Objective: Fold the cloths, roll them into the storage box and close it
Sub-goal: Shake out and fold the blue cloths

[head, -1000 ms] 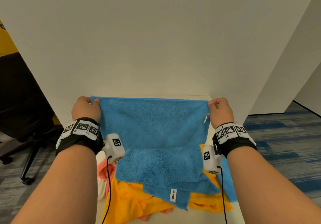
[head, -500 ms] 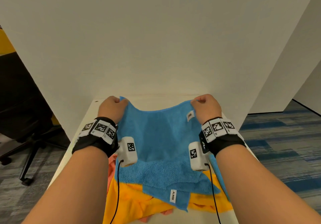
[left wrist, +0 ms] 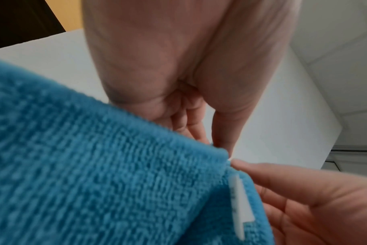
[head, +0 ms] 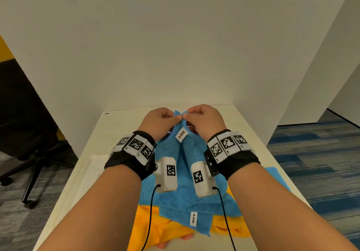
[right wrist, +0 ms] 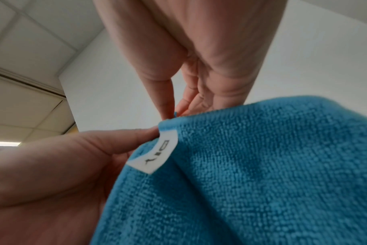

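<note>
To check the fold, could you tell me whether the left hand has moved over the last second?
Yes: the left hand moved right, meeting the right hand.

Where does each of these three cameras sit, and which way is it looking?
Head: worn on the head, looking down at the table; shows both forearms, left hand, right hand.
Left wrist: looks along the left hand at the blue cloth.
Right wrist: looks along the right hand, up toward the ceiling.
All share the cloth's pinched corners and white label.
</note>
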Motion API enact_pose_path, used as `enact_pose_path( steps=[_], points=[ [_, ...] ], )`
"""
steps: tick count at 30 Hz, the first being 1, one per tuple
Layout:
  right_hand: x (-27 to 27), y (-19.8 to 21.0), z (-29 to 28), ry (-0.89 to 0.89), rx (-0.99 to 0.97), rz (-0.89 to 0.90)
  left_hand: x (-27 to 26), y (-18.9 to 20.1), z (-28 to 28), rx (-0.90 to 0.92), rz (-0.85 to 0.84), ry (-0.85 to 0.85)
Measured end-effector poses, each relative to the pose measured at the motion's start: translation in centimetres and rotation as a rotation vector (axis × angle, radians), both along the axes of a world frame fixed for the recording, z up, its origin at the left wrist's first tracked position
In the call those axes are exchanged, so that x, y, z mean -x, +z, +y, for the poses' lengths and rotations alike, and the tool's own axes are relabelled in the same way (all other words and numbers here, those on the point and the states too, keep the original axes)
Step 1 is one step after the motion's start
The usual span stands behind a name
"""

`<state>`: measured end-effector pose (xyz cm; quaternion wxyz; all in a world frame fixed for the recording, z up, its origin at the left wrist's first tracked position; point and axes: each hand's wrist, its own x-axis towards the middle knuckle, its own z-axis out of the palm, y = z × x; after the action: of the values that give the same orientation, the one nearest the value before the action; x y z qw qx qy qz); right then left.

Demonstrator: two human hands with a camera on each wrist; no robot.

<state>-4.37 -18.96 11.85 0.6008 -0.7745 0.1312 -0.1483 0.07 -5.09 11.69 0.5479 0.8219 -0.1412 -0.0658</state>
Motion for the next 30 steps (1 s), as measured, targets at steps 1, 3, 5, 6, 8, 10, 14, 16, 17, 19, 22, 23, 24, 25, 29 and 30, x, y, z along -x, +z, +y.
enact_pose_path(
  steps=[1,3,5,6,8,10,14,16,17,19,22,23,24,25,29,30],
  points=[
    [0.0,0.0,0.0,0.003,0.009,-0.002,0.1,0.0,0.1,0.039,0.029,0.001],
    [0.1,0.1,0.0,0.004,0.028,-0.005,0.2,0.1,0.2,0.087,0.073,0.002],
    [0.0,0.1,0.0,0.005,0.058,-0.012,0.4,0.4,0.2,0.121,0.095,0.007],
    [0.0,0.1,-0.1,0.004,0.084,-0.015,0.4,0.5,0.2,0.144,0.113,0.006],
    [-0.1,0.2,-0.2,0.0,0.121,-0.024,0.6,0.8,0.1,0.211,0.167,-0.003],
    [-0.1,0.3,-0.2,-0.006,0.117,-0.034,0.6,0.9,0.1,0.229,0.162,-0.012],
    [0.2,0.6,-0.2,0.008,0.122,-0.058,0.8,0.8,0.3,0.198,0.091,-0.007],
    [0.3,0.8,-0.2,0.018,0.115,-0.065,0.8,0.8,0.3,0.188,0.071,0.001],
    [0.3,0.9,-0.2,0.023,0.108,-0.066,0.8,0.9,0.2,0.179,0.062,0.001],
    [0.4,1.0,-0.2,0.032,0.101,-0.067,0.7,1.0,0.2,0.166,0.051,-0.001],
    [0.5,1.1,-0.2,0.058,0.062,-0.066,0.6,1.1,0.1,0.154,0.035,0.003],
    [0.6,1.1,-0.2,0.066,0.055,-0.067,0.5,1.2,0.2,0.151,0.032,0.004],
    [0.6,1.1,-0.3,0.072,0.058,-0.069,0.5,1.2,0.2,0.15,0.032,0.003],
    [0.6,1.1,-0.3,0.073,0.072,-0.072,0.5,1.2,0.2,0.152,0.034,0.0],
    [0.4,1.0,-0.3,0.055,0.16,-0.085,0.5,1.2,0.2,0.146,0.022,-0.011],
    [0.3,1.0,-0.3,0.045,0.174,-0.093,0.5,1.2,0.2,0.149,0.016,-0.012]
  ],
)
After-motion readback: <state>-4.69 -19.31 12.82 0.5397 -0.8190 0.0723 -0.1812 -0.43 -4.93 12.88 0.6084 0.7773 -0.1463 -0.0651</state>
